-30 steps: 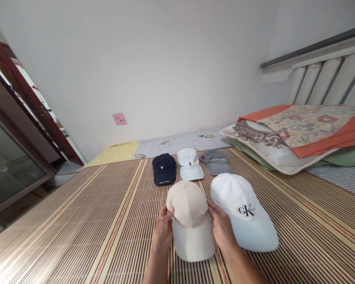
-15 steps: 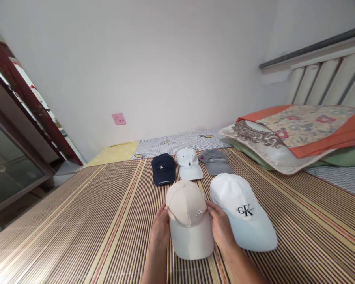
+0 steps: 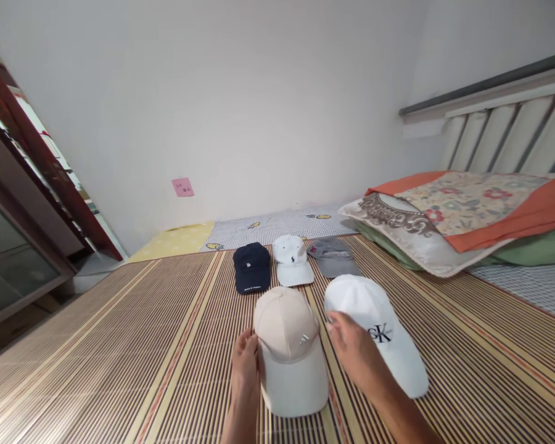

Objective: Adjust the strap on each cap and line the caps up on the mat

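Note:
A beige baseball cap [image 3: 287, 333] with a small emblem lies on the slatted mat, its brim toward me. My left hand [image 3: 246, 357] is closed at its left side, the fingertips on the edge. My right hand [image 3: 351, 345] is off the beige cap, loosely bent with nothing visible in it. It covers part of the left side of a white baseball cap [image 3: 363, 296] with "CK" lettering; whether it touches that cap I cannot tell. Behind these sit a navy cap [image 3: 252, 268], a smaller white cap [image 3: 293, 262] and a grey cap [image 3: 335, 258].
The striped bamboo mat [image 3: 176, 345] covers the bed. Stacked pillows [image 3: 444, 228] lie at the right below a radiator [image 3: 504, 135]. A pink note [image 3: 182, 187] is on the wall [image 3: 259, 111], and a glass-panelled door [image 3: 13, 246] stands at the left.
My right hand has let go of the beige cap's right side and shifted right, in front of the white lettered cap. My left hand stays at the beige cap. The view has shifted slightly.

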The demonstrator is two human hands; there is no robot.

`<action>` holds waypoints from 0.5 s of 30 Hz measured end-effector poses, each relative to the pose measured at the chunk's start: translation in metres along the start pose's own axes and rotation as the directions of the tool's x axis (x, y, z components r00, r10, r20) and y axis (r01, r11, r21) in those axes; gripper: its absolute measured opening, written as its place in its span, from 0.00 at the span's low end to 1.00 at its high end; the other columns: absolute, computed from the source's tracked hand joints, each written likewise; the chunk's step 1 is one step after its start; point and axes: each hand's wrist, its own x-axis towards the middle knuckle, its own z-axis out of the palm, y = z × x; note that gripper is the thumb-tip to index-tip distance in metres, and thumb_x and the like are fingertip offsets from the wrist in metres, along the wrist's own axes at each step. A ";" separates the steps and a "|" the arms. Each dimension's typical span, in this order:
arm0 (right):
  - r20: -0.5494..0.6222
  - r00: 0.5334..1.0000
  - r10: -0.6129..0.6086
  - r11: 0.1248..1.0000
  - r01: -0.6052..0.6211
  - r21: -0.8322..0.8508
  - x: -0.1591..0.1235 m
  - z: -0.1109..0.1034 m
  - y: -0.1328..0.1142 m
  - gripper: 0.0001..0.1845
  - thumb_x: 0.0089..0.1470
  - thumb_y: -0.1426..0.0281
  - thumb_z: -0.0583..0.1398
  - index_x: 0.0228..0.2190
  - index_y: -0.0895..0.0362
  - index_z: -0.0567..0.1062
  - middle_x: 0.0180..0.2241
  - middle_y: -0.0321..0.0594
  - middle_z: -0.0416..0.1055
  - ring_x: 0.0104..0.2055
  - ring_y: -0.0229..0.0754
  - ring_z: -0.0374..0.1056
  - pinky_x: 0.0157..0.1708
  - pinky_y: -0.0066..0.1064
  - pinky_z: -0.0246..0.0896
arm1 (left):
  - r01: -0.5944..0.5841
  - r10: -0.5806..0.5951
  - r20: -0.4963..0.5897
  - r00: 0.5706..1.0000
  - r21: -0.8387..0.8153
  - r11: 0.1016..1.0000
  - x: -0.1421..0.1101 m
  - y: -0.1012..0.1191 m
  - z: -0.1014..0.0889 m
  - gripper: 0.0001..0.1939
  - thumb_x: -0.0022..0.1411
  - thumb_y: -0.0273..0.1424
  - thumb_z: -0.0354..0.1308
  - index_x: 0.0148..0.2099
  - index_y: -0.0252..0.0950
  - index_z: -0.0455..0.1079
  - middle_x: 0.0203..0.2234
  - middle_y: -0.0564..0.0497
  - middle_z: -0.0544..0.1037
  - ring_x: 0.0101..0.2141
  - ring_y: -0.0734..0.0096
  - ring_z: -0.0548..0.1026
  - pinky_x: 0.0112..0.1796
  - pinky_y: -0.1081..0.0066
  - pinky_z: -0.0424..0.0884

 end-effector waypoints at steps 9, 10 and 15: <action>-0.231 0.972 -0.054 0.753 -0.112 -0.648 0.032 -0.117 0.032 0.34 0.51 0.46 0.58 0.48 0.58 0.78 0.46 0.62 0.80 0.46 0.68 0.77 0.39 0.52 0.68 | -0.055 0.048 -0.161 0.986 -0.045 0.997 -0.013 0.013 0.009 0.11 0.62 0.22 0.65 0.45 0.40 0.74 0.40 0.47 0.83 0.41 0.66 0.83 0.46 0.70 0.77; -0.218 0.976 0.002 0.743 -0.147 -0.653 0.033 -0.122 0.041 0.36 0.49 0.45 0.60 0.49 0.58 0.78 0.46 0.62 0.80 0.45 0.69 0.77 0.39 0.52 0.68 | -0.054 0.044 -0.169 0.985 -0.058 0.997 -0.014 0.014 0.009 0.10 0.63 0.23 0.64 0.45 0.40 0.74 0.40 0.47 0.83 0.41 0.66 0.83 0.46 0.69 0.78; -0.029 0.980 0.195 0.687 -0.158 -0.709 0.029 -0.124 0.058 0.47 0.41 0.51 0.69 0.59 0.61 0.75 0.55 0.65 0.78 0.53 0.70 0.76 0.47 0.51 0.70 | -0.030 0.012 -0.189 0.982 -0.093 0.995 -0.015 0.021 0.010 0.08 0.63 0.23 0.61 0.44 0.38 0.73 0.39 0.43 0.84 0.41 0.61 0.84 0.44 0.66 0.79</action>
